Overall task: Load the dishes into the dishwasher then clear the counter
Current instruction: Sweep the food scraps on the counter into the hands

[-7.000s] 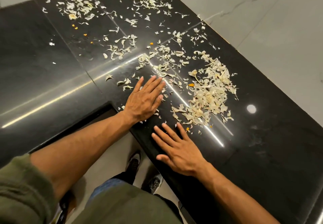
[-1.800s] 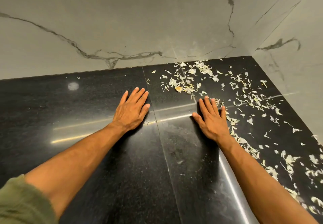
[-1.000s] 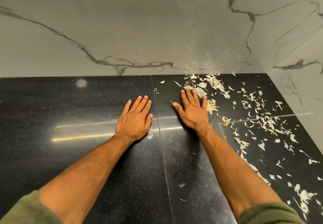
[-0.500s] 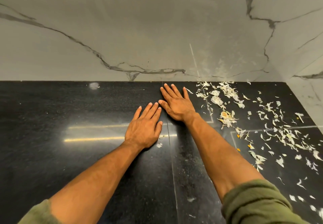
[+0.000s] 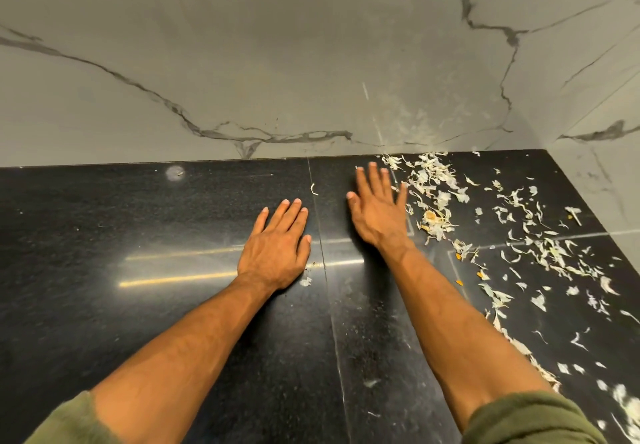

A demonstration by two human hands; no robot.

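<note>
Pale vegetable peel scraps [image 5: 436,198] lie scattered over the right part of the black stone counter [image 5: 138,305], from the back wall down toward the near right. My right hand [image 5: 377,215] lies flat and open on the counter near the back wall, its little-finger side touching the left edge of the scraps. My left hand [image 5: 277,246] rests flat and open on the counter just left of a seam, holding nothing. A single small scrap [image 5: 305,281] lies by my left wrist. No dishes or dishwasher are in view.
A grey marble wall [image 5: 277,63] rises behind the counter and another [image 5: 606,132] closes the right side, forming a corner. A few orange bits [image 5: 459,283] lie among the scraps. Green sleeves cover my upper forearms.
My right hand, which had reached the back wall beside my left hand, has slid rightward against the scraps. My left hand has stayed in place.
</note>
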